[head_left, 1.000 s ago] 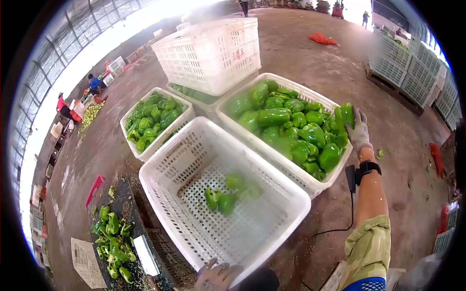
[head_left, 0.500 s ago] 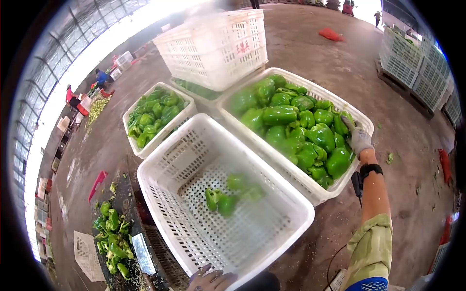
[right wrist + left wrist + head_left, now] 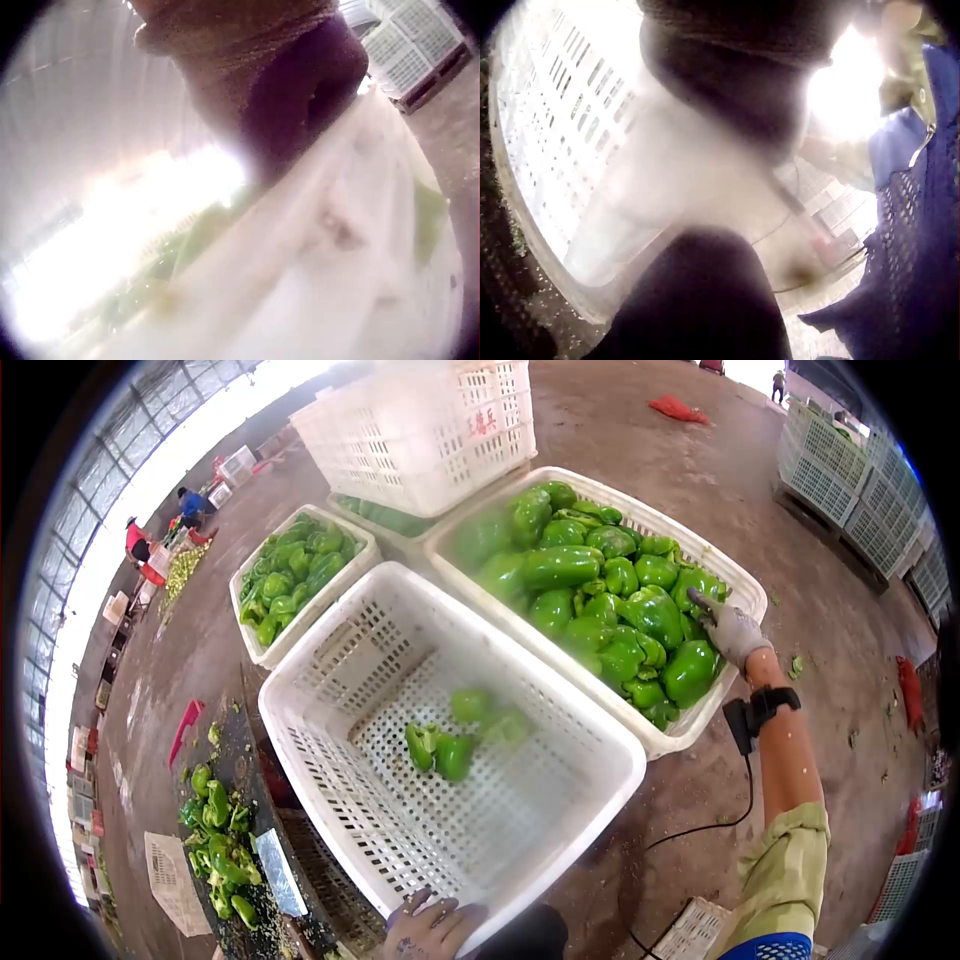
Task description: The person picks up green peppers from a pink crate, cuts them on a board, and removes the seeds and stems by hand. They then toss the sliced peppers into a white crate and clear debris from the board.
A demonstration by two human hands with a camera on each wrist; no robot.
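In the head view my left hand holds the near rim of a large white crate, fingers bent over its edge; the thumb is hidden. Several green peppers lie on that crate's floor. My gloved right hand reaches over the right rim of a crate full of green peppers. Its fingers rest on a pepper at the pile's edge, partly covered by the hand. The right wrist view shows the glove close to the white rim; the left wrist view is blurred.
A smaller crate of peppers stands at the left, with a tall white crate behind. Cut peppers and a broad blade lie on a dark board at lower left. A cable hangs near my right forearm.
My right hand has come down and inward with the pepper, from above the crate's right rim onto the pile. The left hand stays on the near rim.
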